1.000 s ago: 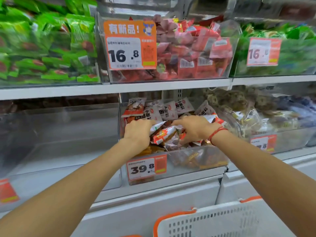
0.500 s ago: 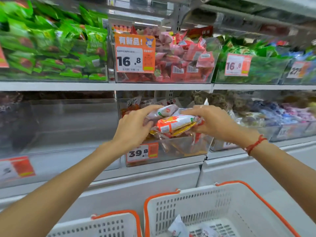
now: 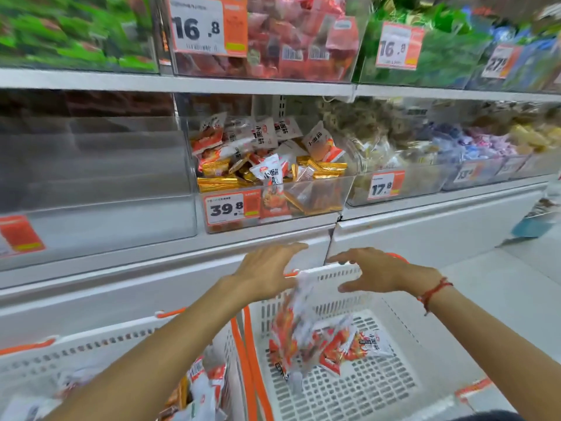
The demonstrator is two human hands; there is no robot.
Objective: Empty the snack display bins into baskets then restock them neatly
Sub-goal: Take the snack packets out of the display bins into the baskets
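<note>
Two hands were in view, a left hand [image 3: 267, 273] and a right hand [image 3: 381, 273], both spread with nothing in them. Two white baskets sat along the bottom of the frame, one at lower left [image 3: 100, 344] and one at lower centre [image 3: 403, 314]. Six price tags showed clearly: two reading 16.8 [image 3: 209, 24] [image 3: 397, 45], one 39.8 [image 3: 232, 208], one 17.8 [image 3: 385, 185], one 27.8 [image 3: 498, 60], and one orange tag at the left edge [image 3: 19, 235]

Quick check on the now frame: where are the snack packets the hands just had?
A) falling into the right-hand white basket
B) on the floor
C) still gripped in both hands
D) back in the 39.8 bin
A: both the left hand and right hand are open and empty above the white basket, with blurred snack packets dropping into it.
</note>
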